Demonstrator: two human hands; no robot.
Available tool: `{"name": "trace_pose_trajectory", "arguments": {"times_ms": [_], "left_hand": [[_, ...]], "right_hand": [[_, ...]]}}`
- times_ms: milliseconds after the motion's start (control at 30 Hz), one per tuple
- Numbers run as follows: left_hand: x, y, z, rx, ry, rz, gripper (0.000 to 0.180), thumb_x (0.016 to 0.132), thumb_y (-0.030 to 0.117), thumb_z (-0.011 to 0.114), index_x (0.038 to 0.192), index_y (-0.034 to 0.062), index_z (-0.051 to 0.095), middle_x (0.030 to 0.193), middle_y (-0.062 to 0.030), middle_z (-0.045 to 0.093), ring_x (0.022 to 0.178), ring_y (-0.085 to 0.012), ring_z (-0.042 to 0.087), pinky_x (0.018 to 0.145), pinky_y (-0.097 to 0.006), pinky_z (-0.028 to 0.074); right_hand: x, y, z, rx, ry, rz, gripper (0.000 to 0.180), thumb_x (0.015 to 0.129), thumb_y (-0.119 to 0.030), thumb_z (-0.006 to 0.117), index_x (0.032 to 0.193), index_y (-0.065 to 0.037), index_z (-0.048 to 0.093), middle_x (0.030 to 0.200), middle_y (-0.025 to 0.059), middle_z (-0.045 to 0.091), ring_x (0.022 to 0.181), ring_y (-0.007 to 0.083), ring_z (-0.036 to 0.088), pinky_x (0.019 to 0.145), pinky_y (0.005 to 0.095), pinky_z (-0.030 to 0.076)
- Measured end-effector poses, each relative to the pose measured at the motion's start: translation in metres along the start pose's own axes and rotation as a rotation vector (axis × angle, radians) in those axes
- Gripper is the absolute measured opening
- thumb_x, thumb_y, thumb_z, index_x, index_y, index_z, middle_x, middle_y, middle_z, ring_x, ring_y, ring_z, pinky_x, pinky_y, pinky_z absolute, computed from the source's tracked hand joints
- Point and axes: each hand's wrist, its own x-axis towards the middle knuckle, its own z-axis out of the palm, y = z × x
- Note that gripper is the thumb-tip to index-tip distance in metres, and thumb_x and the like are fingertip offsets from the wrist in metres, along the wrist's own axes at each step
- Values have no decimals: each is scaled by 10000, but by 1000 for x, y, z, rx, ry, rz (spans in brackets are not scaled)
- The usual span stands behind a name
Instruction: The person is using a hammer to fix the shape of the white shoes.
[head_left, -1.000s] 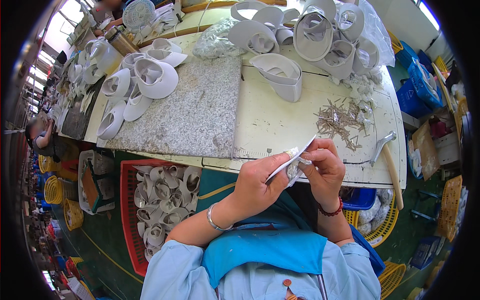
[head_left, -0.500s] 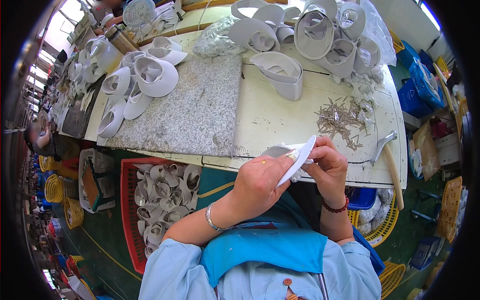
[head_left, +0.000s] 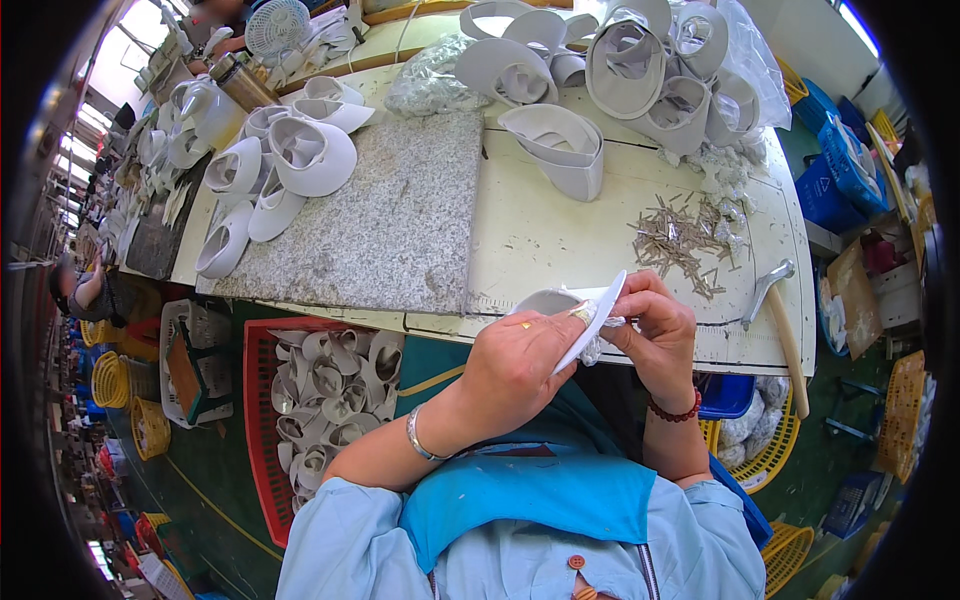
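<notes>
Just in front of the table's near edge, a white piece that looks like a shoe upper [head_left: 594, 332] is held up between my two hands, its broad flat part tilted. My left hand [head_left: 518, 358] is closed around it, the thumb pressing on the inside. On the other side, my right hand [head_left: 655, 330] pinches at its edge, fingertips together. A small crumpled white bit [head_left: 593, 350] shows between the right fingers and the upper; its kind is unclear. Similar white uppers [head_left: 312, 155] stand on a grey stone slab [head_left: 400, 220], and another upper [head_left: 555, 150] stands alone beyond my hands.
At the table's right lie a pile of thin brownish strips [head_left: 680, 245] and a hammer [head_left: 785, 325], its handle overhanging the edge. More uppers [head_left: 630, 75] and a plastic bag [head_left: 435, 80] are at the back. A red crate [head_left: 262, 430] of uppers stands below left, a yellow basket [head_left: 775, 465] below right.
My hands and the held upper have barely moved; the upper has shifted very slightly left. At the far left, a distant person's arm has changed position.
</notes>
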Motion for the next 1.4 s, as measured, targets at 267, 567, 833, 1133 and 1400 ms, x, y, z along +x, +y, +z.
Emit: {"name": "trace_pose_trajectory", "arguments": {"times_ms": [267,567,833,1133,1400], "left_hand": [[3,-3,2,76,11,76,408,675,-15,713,1068,-67,615,948,-190,688,842,-283,697,752,-375,558],[1,0,2,122,-45,99,398,692,-26,662,1084,-79,613,1035,-227,676,959,-302,690,801,-391,561],[1,1,4,136,-31,101,387,699,-12,659,1078,-81,617,1030,-230,674,943,-306,689,796,-398,563],[4,1,10,55,78,134,320,700,-1,712,1003,-66,632,898,-176,679,812,-299,697,761,-403,576],[8,2,6,-55,92,115,397,690,3,773,1039,-43,590,838,-141,664,721,-288,688,725,-399,583]], "right_hand": [[5,-10,7,-160,110,-135,192,727,3,794,887,-40,696,1026,64,613,880,118,525,759,248,440],[-1,-1,1,-148,74,-139,186,721,-14,790,849,-31,657,1113,92,622,917,160,534,825,284,443],[-3,-1,3,-149,105,-146,190,733,-32,790,862,-21,651,1073,89,634,930,178,553,809,289,446],[-11,-14,13,-655,235,-520,262,654,39,760,843,-62,608,973,67,657,805,220,571,741,352,376],[-10,-14,8,-479,306,-358,339,677,11,785,936,-93,592,934,47,663,821,213,569,772,336,374]]}}
